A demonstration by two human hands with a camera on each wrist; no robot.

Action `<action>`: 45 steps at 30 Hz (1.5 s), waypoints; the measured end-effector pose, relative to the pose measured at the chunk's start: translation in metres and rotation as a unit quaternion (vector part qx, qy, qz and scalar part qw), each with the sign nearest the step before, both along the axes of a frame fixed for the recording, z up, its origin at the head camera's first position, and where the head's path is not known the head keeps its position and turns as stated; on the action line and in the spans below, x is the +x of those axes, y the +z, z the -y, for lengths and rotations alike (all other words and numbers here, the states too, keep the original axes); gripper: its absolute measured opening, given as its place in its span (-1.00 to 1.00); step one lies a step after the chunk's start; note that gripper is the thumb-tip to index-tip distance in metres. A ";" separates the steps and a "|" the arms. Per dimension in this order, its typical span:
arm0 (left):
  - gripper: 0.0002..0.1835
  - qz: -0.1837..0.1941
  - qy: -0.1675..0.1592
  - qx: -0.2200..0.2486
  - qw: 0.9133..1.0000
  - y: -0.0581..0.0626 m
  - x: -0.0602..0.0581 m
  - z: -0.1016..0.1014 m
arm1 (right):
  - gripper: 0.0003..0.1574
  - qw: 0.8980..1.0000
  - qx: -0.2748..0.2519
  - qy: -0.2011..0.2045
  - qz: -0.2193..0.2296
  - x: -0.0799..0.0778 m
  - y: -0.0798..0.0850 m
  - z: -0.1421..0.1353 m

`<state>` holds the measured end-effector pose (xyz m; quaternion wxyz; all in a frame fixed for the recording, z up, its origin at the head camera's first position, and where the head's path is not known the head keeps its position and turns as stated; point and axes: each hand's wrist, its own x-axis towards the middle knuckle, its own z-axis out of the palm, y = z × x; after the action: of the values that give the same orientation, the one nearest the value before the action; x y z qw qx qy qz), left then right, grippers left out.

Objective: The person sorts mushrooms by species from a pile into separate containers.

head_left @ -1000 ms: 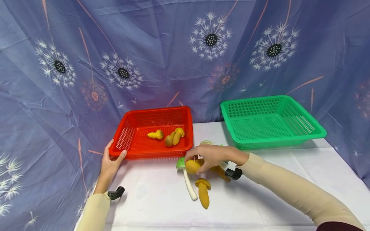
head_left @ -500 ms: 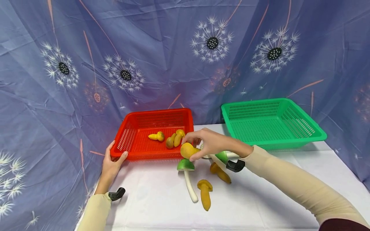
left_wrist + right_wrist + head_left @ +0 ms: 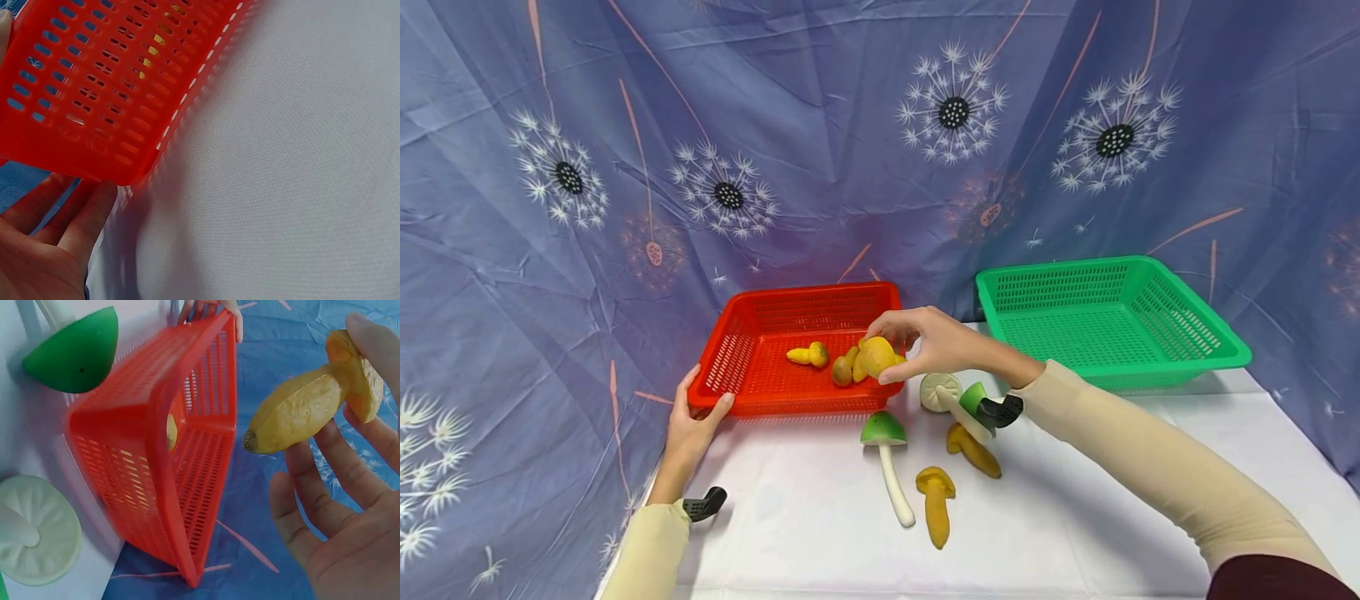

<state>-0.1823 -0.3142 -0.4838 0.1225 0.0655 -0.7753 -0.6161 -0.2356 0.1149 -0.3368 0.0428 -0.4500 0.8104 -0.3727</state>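
Note:
My right hand pinches a yellow toy mushroom above the right end of the red basket. In the right wrist view, thumb and fingers hold that mushroom by its cap, stem pointing left. My left hand grips the basket's near left corner, thumb over the rim; the left wrist view shows fingers against the basket's outside. Inside lie a yellow mushroom and, partly hidden behind the held one, more mushrooms, including a brownish one.
A green basket stands at the back right. On the white table lie a green-capped mushroom, two brownish-yellow mushrooms, a mushroom with pale gills showing, and a green one partly behind the right wrist camera.
My right hand has lifted the yellow mushroom from the table and carried it up and left to over the red basket's right end. The left hand stays at the basket's corner.

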 end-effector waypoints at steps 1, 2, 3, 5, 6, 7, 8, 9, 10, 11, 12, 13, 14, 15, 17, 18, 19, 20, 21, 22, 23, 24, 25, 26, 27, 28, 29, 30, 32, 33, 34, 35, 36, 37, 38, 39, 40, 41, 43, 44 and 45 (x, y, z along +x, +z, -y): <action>-0.06 0.000 0.001 -0.001 1.000 0.000 0.001 0.000 | -0.33 1.000 -0.003 0.001 0.000 -0.002 0.001 0.001; -0.05 0.000 0.002 -0.002 1.000 0.000 0.001 0.000 | -0.33 1.000 -0.005 0.001 0.000 -0.004 0.001 0.002; -0.06 0.001 0.005 -0.005 1.000 0.000 0.002 0.000 | -0.34 1.000 -0.007 0.002 0.000 -0.006 0.002 0.003; -0.06 0.001 0.007 -0.006 1.000 0.000 0.003 0.001 | -0.35 1.000 -0.008 0.001 -0.001 -0.010 0.003 0.005; -0.06 0.001 0.008 -0.007 1.000 -0.001 0.003 0.001 | -0.35 1.000 -0.008 0.000 0.000 -0.012 0.004 0.006; -0.06 0.002 0.009 -0.007 1.000 -0.001 0.003 0.001 | -0.35 1.000 -0.006 -0.002 0.000 -0.014 0.005 0.008; -0.05 0.003 0.009 -0.007 1.000 -0.001 0.003 0.002 | -0.35 1.000 -0.005 -0.004 -0.001 -0.016 0.006 0.009; -0.05 0.003 0.009 -0.006 1.000 -0.001 0.003 0.002 | -0.35 1.000 -0.002 -0.006 -0.003 -0.018 0.008 0.011; -0.05 0.002 0.008 -0.002 1.000 -0.001 0.003 0.002 | -0.36 1.000 0.000 -0.007 -0.004 -0.020 0.009 0.013; -0.05 0.002 0.008 0.000 1.000 -0.002 0.004 0.002 | -0.36 1.000 0.002 -0.008 -0.006 -0.022 0.010 0.015; -0.05 0.002 0.008 0.002 1.000 -0.002 0.004 0.003 | -0.36 1.000 0.004 -0.009 -0.008 -0.025 0.011 0.018; -0.05 0.000 0.009 0.004 1.000 -0.002 0.004 0.003 | -0.36 1.000 0.006 -0.010 -0.009 -0.028 0.012 0.021; -0.04 0.000 0.009 0.006 1.000 -0.003 0.005 0.004 | -0.35 1.000 0.007 -0.010 -0.011 -0.031 0.013 0.023; -0.04 -0.001 0.009 0.008 1.000 -0.003 0.005 0.004 | -0.35 1.000 0.010 -0.011 -0.012 -0.034 0.014 0.026; -0.04 -0.001 0.010 0.007 1.000 -0.003 0.005 0.005 | -0.34 1.000 0.012 -0.013 -0.011 -0.041 0.016 0.032; -0.04 -0.002 0.010 0.008 1.000 -0.003 0.005 0.006 | -0.34 1.000 0.013 -0.014 -0.012 -0.045 0.017 0.035; -0.05 -0.004 0.010 0.009 1.000 -0.003 0.005 0.006 | -0.33 1.000 0.015 -0.016 -0.014 -0.049 0.018 0.038; -0.05 -0.005 0.011 0.009 1.000 -0.003 0.005 0.007 | -0.32 1.000 0.017 -0.018 -0.013 -0.052 0.019 0.041; -0.05 -0.007 0.011 0.011 1.000 -0.003 0.005 0.007 | -0.32 1.000 0.018 -0.021 -0.013 -0.056 0.020 0.045; -0.06 -0.010 0.012 0.014 1.000 -0.002 0.005 0.008 | -0.31 0.999 0.020 -0.022 -0.013 -0.060 0.021 0.048; -0.06 -0.011 0.013 0.014 1.000 -0.002 0.005 0.008 | -0.31 0.999 0.022 -0.025 -0.013 -0.064 0.022 0.052; -0.06 -0.011 0.015 0.014 1.000 -0.001 0.005 0.008 | -0.31 0.999 0.024 -0.028 -0.012 -0.067 0.023 0.055; -0.07 -0.011 0.016 0.013 1.000 -0.001 0.005 0.009 | -0.31 0.999 0.026 -0.032 -0.009 -0.070 0.023 0.058; -0.07 -0.010 0.016 0.014 1.000 -0.001 0.005 0.009 | -0.31 0.999 0.027 -0.035 -0.003 -0.073 0.023 0.062; -0.07 -0.009 0.016 0.014 1.000 0.000 0.005 0.009 | -0.32 0.999 0.030 -0.038 0.001 -0.076 0.023 0.065; -0.06 -0.008 0.016 0.014 1.000 0.000 0.006 0.009 | -0.32 0.999 0.032 -0.042 0.003 -0.079 0.023 0.068; -0.06 -0.007 0.017 0.013 1.000 0.001 0.006 0.009 | -0.32 0.998 0.032 -0.045 0.008 -0.081 0.023 0.071; -0.06 -0.007 0.016 0.014 1.000 0.001 0.006 0.009 | -0.33 0.998 0.034 -0.050 0.010 -0.084 0.022 0.074; -0.06 -0.009 0.012 0.015 1.000 0.002 0.005 0.010 | -0.33 0.998 0.035 -0.060 0.015 -0.088 0.020 0.080; -0.06 -0.010 0.011 0.015 1.000 0.002 0.005 0.010 | -0.33 0.997 0.036 -0.065 0.014 -0.091 0.019 0.083; -0.06 -0.010 0.010 0.014 1.000 0.002 0.005 0.010 | -0.33 0.997 0.037 -0.070 0.014 -0.093 0.018 0.086; -0.06 -0.010 0.009 0.014 1.000 0.001 0.004 0.009 | -0.33 0.996 0.038 -0.075 0.014 -0.096 0.016 0.088; -0.05 -0.012 0.007 0.017 1.000 0.000 0.003 0.009 | -0.34 0.996 0.040 -0.081 0.013 -0.099 0.014 0.090; -0.05 -0.013 0.006 0.019 1.000 0.000 0.003 0.009 | -0.33 0.995 0.042 -0.085 0.014 -0.101 0.012 0.093; -0.05 -0.013 0.006 0.021 1.000 -0.001 0.002 0.008 | -0.33 0.995 0.046 -0.089 0.014 -0.104 0.010 0.095; -0.05 -0.014 0.005 0.025 1.000 -0.002 0.002 0.008 | -0.32 0.994 0.050 -0.093 0.016 -0.107 0.008 0.096; -0.05 -0.015 0.003 0.028 0.999 -0.002 0.001 0.007 | -0.31 0.994 0.054 -0.098 0.019 -0.109 0.005 0.098; -0.05 -0.017 0.000 0.030 0.999 -0.003 0.001 0.006 | -0.30 0.993 0.058 -0.104 0.021 -0.112 0.003 0.099; -0.06 -0.018 -0.002 0.029 0.999 -0.003 0.000 0.004 | -0.29 0.991 0.066 -0.114 0.030 -0.117 -0.002 0.101; -0.07 -0.019 -0.002 0.026 0.999 -0.004 0.000 0.003 | -0.28 0.990 0.069 -0.117 0.033 -0.119 -0.004 0.102; -0.07 -0.019 -0.001 0.025 1.000 -0.004 -0.001 0.002 | -0.27 0.989 0.073 -0.120 0.035 -0.121 -0.006 0.103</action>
<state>-0.1831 -0.3165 -0.4875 0.1348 0.0560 -0.7572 -0.6366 -0.3568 0.0119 -0.3432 0.0587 -0.3314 0.8816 -0.3308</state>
